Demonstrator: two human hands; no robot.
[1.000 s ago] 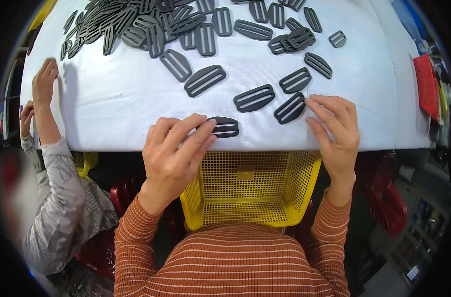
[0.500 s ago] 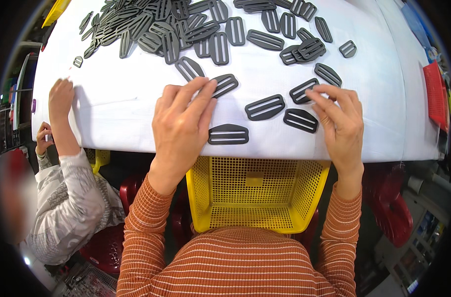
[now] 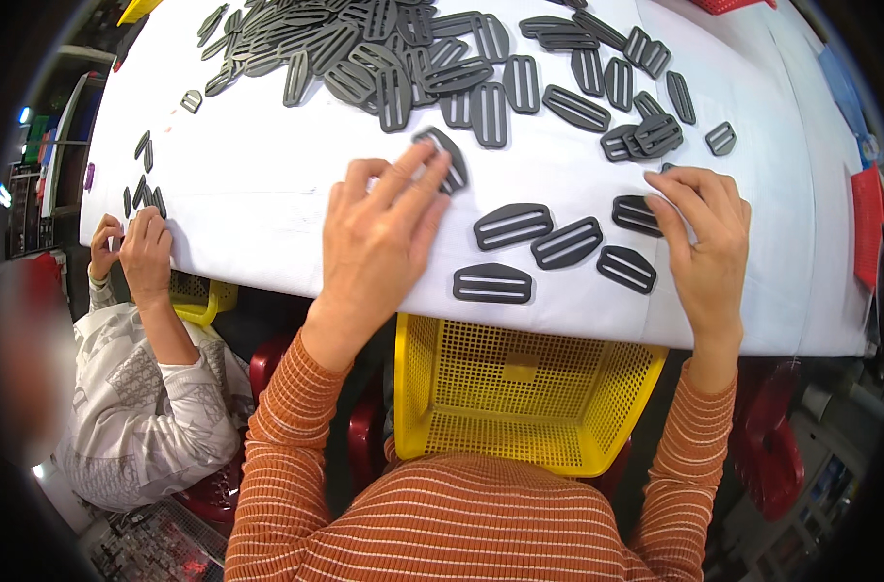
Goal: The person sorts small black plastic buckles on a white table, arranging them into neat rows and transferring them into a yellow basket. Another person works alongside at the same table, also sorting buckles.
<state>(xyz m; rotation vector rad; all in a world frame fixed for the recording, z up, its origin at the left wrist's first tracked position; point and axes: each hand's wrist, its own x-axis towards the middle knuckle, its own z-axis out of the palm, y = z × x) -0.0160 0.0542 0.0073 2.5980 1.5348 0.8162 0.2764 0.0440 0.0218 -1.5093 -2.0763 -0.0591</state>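
Observation:
Black plastic strap slide buckles with two slots lie on the white table. My left hand (image 3: 384, 218) has its fingers stretched out, the fingertips touching one tilted slide buckle (image 3: 454, 167). My right hand (image 3: 706, 228) hovers low with fingers bent and a gap between thumb and forefinger. It covers part of a slide buckle (image 3: 632, 212); only an edge of another buckle (image 3: 667, 168) shows past its knuckles. Between my hands lie several loose slide buckles: one (image 3: 491, 284) by the table edge, two overlapping (image 3: 513, 226), (image 3: 567, 242), and one (image 3: 626, 270) farther right.
A large heap of slide buckles (image 3: 316, 44) covers the far left, with scattered ones (image 3: 578, 107) to its right. Below the table edge sits a yellow perforated basket (image 3: 520, 427). A co-worker's hands (image 3: 146, 252) handle small black pieces at left. A red basket (image 3: 867, 228) stands at far right.
The view has shifted. My left hand has left one buckle beside the others in front and moved onto another farther off. My right hand has moved farther out. The co-worker's hand has drawn back.

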